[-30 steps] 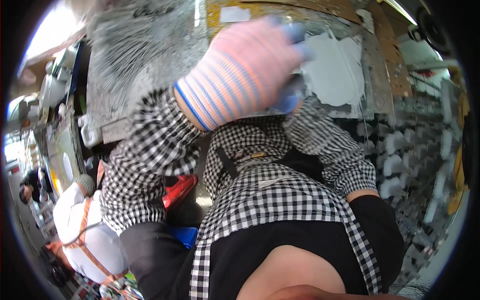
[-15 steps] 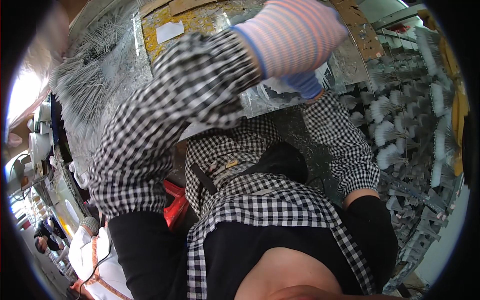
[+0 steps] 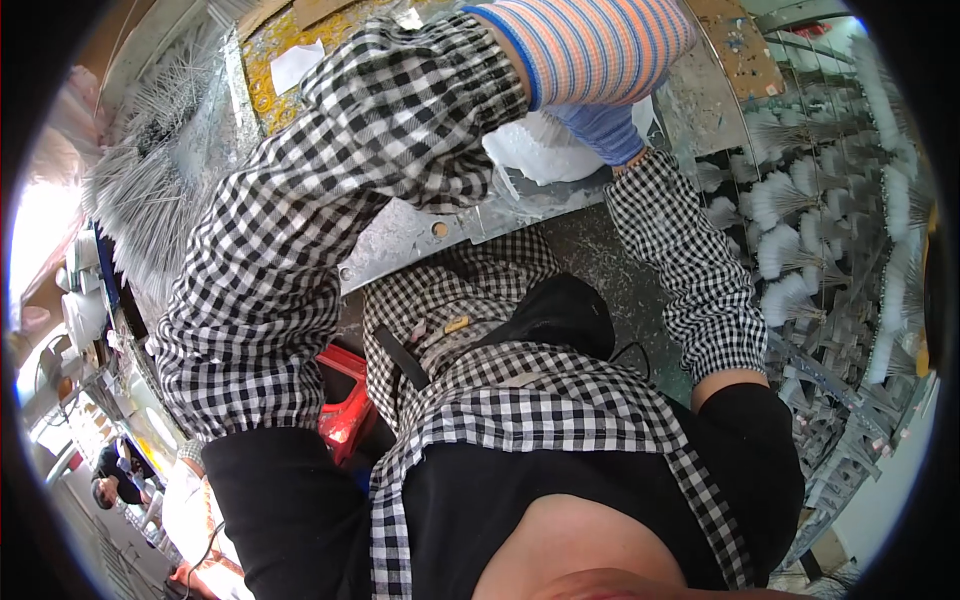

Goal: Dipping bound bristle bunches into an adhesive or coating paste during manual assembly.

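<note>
**Two gloved hands on a white clump at the metal bench**

Biggest thing in view is the scratched grey sheet-metal bench top, curving across the upper half, with rows of white bristle tufts on grey wire racks off to the right and a spiky fan of grey bristles on the left.

Then the arms, both in black-and-white checked sleeve covers. The left arm comes up from the lower left and bends across the middle, so the left hand, in a pink-and-orange striped knit glove with a blue cuff, sits right at the top of the picture. The right forearm rises almost straight from the right side, ending in the right hand in a blue knit glove, tucked just under the left one.

The white crumpled plastic-looking clump lies on the bench, touching the blue glove and directly below the striped one. Right hand seems pressed onto it, but honestly I can't tell how far either hand is closed, fingers are hidden.

Smallest bit: a red plastic stool down beside the knees.
</note>
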`<action>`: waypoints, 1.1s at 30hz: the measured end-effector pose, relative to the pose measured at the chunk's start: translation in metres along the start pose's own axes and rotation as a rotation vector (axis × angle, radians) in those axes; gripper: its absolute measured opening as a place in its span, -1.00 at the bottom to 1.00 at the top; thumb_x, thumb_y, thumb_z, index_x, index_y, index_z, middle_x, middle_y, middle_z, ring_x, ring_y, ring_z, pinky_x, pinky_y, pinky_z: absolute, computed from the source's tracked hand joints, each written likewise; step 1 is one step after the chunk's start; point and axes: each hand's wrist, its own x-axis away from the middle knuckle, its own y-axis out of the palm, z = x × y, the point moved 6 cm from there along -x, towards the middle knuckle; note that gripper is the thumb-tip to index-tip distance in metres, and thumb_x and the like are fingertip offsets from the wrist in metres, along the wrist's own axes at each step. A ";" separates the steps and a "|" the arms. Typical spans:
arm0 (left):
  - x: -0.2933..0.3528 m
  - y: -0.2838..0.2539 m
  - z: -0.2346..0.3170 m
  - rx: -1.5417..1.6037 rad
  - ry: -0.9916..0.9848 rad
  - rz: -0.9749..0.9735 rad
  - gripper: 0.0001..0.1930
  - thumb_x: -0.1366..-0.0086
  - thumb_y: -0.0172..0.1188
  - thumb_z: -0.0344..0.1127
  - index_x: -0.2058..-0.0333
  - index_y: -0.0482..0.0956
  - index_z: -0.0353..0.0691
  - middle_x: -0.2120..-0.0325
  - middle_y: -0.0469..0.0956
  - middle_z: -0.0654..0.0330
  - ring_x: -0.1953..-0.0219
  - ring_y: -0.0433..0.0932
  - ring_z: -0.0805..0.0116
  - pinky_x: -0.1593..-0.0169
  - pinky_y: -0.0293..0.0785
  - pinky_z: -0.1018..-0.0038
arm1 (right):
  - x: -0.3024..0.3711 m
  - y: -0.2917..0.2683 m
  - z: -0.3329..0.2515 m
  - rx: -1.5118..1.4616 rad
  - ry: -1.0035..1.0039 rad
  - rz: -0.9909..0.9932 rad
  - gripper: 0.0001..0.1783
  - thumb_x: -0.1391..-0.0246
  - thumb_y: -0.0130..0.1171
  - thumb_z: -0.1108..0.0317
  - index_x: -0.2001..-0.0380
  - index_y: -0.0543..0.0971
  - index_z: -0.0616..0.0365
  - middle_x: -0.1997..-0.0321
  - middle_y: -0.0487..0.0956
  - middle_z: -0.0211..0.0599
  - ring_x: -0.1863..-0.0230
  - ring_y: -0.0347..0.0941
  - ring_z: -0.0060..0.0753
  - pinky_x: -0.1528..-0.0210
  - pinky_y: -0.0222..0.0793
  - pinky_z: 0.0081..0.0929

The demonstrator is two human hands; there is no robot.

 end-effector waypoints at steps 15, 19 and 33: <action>-0.006 0.004 -0.002 0.077 0.067 0.074 -0.80 0.13 0.47 -0.31 0.48 0.77 -0.26 0.55 0.69 -0.02 0.39 0.73 0.05 0.34 0.64 0.18 | 0.001 0.000 -0.002 -0.018 -0.004 0.140 0.12 -0.17 0.22 -0.34 -0.53 -0.03 0.02 -0.53 0.11 -0.08 -0.47 0.17 -0.07 -0.42 0.21 -0.05; -0.006 -0.002 0.000 0.058 0.047 0.025 -0.77 0.14 0.49 -0.30 0.47 0.77 -0.29 0.53 0.69 -0.02 0.39 0.72 0.04 0.32 0.65 0.19 | -0.004 -0.004 -0.003 -0.057 0.006 0.133 0.14 -0.15 0.23 -0.36 -0.53 -0.04 0.03 -0.53 0.11 -0.06 -0.46 0.18 -0.06 -0.40 0.24 -0.04; 0.000 -0.006 0.010 0.027 0.038 0.207 -0.86 0.05 0.42 -0.36 0.47 0.76 -0.27 0.50 0.70 -0.01 0.33 0.72 0.04 0.26 0.65 0.22 | 0.002 0.007 -0.004 0.076 -0.006 0.164 0.13 -0.19 0.15 -0.39 -0.54 -0.10 0.00 -0.54 0.08 -0.05 -0.48 0.16 -0.08 -0.42 0.22 -0.02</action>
